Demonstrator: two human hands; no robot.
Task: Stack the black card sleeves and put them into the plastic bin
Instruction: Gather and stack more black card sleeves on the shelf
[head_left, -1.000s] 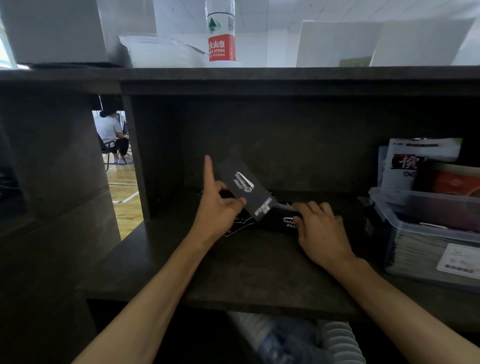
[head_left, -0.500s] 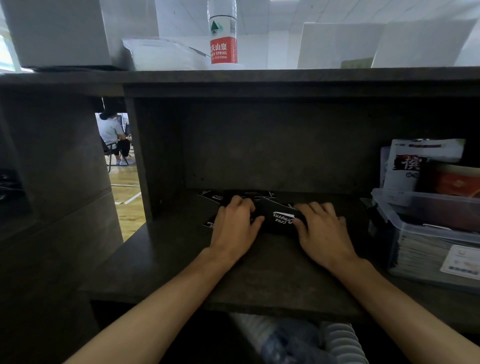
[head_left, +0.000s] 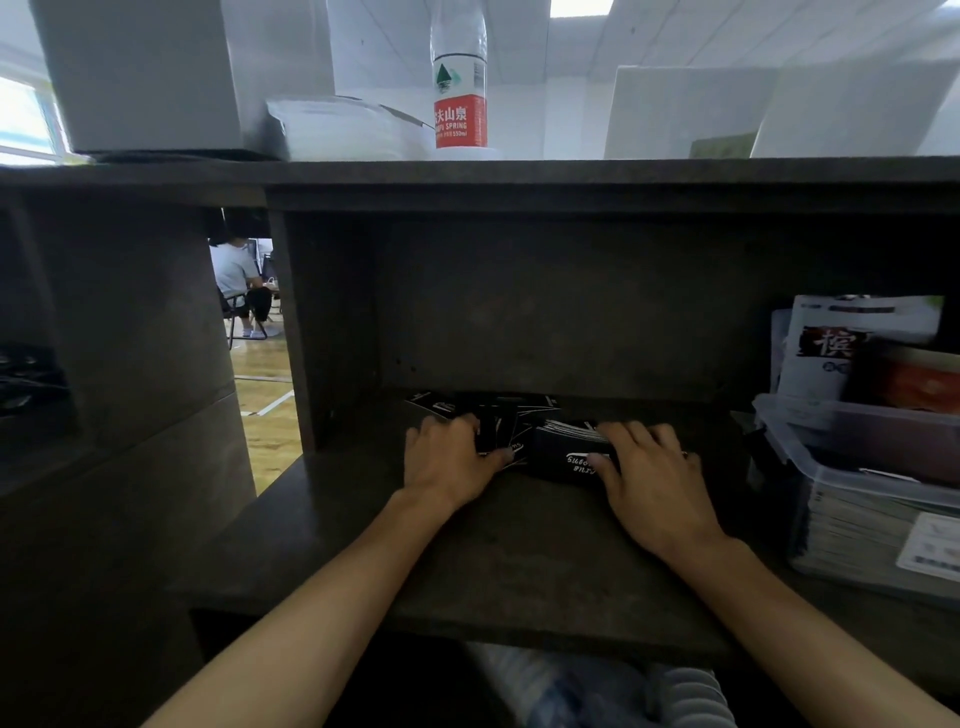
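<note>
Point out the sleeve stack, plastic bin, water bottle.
sleeve stack (head_left: 563, 457), head view, black front face with white lettering
plastic bin (head_left: 852, 470), head view, clear near rim
water bottle (head_left: 460, 120), head view, red label

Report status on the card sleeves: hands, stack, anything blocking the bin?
Left hand pinching loose sleeves. Right hand holding the stack on the shelf. Plastic bin to the right, part filled, path unobstructed.
</note>
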